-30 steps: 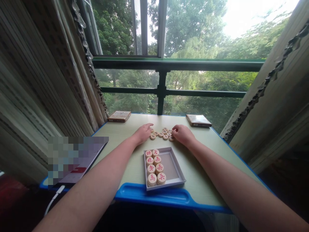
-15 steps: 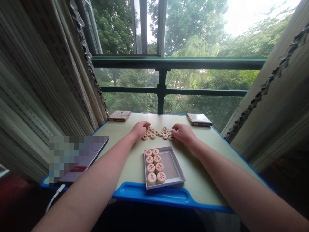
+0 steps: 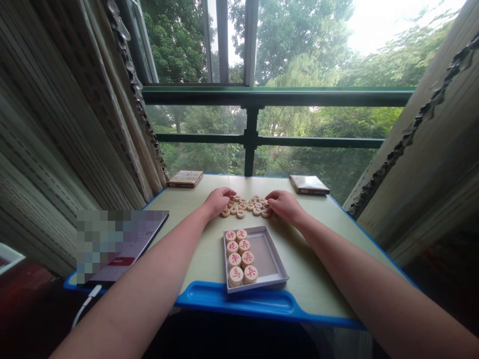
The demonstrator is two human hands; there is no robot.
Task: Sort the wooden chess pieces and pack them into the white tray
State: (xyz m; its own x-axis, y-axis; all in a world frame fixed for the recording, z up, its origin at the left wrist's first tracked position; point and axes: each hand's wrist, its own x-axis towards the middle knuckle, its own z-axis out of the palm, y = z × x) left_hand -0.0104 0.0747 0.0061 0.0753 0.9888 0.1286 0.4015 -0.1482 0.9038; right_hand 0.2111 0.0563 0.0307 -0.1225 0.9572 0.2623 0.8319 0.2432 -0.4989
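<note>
Round wooden Chinese chess pieces [image 3: 242,206] with dark characters lie in a loose cluster near the table's middle. At the cluster's left edge is my left hand [image 3: 220,200], its fingers stretched out and curved along the outer pieces. My right hand [image 3: 282,203] rests at the right edge with fingers extended, against or very near the pieces there. Neither hand grips a piece that I can see, though the palms are hidden. Closer to me, a shallow open box [image 3: 271,254] holds two columns of stacked pieces [image 3: 247,259] with red characters on its left side.
Two flat boxes stand at the far corners of the table [image 3: 318,279]: one at the left [image 3: 186,178], one at the right [image 3: 309,184]. A tablet-like device [image 3: 127,249] with a white cable [image 3: 86,304] lies at the left edge. Curtains and a railed window surround the table.
Dark-character pieces on the left have shifted slightly right, and the cluster's two halves sit closer together. My left hand has moved slightly right with them. The box looks the same.
</note>
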